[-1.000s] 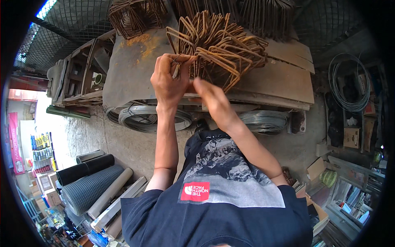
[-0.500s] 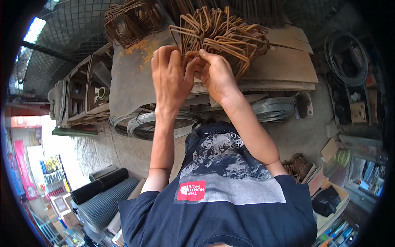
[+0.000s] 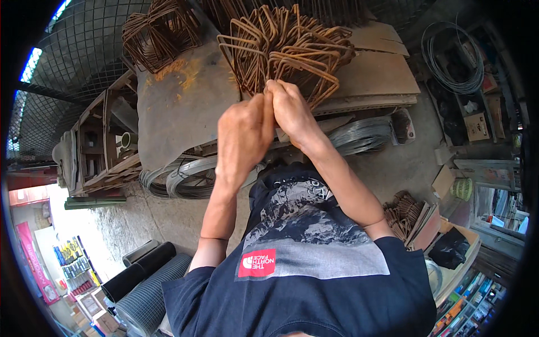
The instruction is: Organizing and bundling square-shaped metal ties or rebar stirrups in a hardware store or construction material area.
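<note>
A bundle of rusty bent steel rod stirrups (image 3: 306, 48) lies on the worktable, its looped ends spread toward me. Just at its near edge my two hands meet. My left hand (image 3: 242, 130) is curled into a fist, back upward, against the fingers of the other. My right hand (image 3: 293, 113) is closed with its thumb and fingers pinched together, close under the lowest stirrups. Whatever sits between the fingers is hidden or too thin to make out. A second pile of rusty stirrups (image 3: 160, 36) stands farther left on the table.
Brown boards (image 3: 382, 73) lie under the bundle, beside a grey sheet (image 3: 179, 112). Coils of silver wire (image 3: 359, 135) sit below the table's edge. One more wire coil (image 3: 455, 59) hangs at right. Rolls of mesh (image 3: 151, 289) lie at lower left.
My left hand has drawn back toward me and curled from raised fingers into a fist. My right hand stays pinched. The whole view has shifted slightly.
</note>
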Demonstrator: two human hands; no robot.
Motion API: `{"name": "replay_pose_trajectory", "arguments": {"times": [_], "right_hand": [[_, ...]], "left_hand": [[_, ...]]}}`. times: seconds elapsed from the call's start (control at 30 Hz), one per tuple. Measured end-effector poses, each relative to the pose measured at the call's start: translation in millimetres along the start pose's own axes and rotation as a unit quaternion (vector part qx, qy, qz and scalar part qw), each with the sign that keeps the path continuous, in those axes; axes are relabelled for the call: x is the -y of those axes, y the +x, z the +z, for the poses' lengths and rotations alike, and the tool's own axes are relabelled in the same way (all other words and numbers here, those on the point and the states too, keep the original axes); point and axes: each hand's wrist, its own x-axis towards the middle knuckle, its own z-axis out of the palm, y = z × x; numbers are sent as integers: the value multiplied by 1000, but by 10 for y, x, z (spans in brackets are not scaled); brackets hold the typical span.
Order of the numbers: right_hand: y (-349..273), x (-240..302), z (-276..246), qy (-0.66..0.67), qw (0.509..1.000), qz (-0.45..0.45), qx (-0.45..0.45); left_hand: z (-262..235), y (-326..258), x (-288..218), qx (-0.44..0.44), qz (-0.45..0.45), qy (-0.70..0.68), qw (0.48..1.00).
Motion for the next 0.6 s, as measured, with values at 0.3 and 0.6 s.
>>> {"name": "replay_pose_trajectory", "arguments": {"times": [0.3, 0.6], "right_hand": [[-8, 182, 17, -119, 992, -33, 23], [13, 93, -30, -179, 980, -71, 56]], "left_hand": [[-8, -77, -42, 45, -3, 6, 999], [-314, -46, -53, 88, -108, 15, 990]]}}
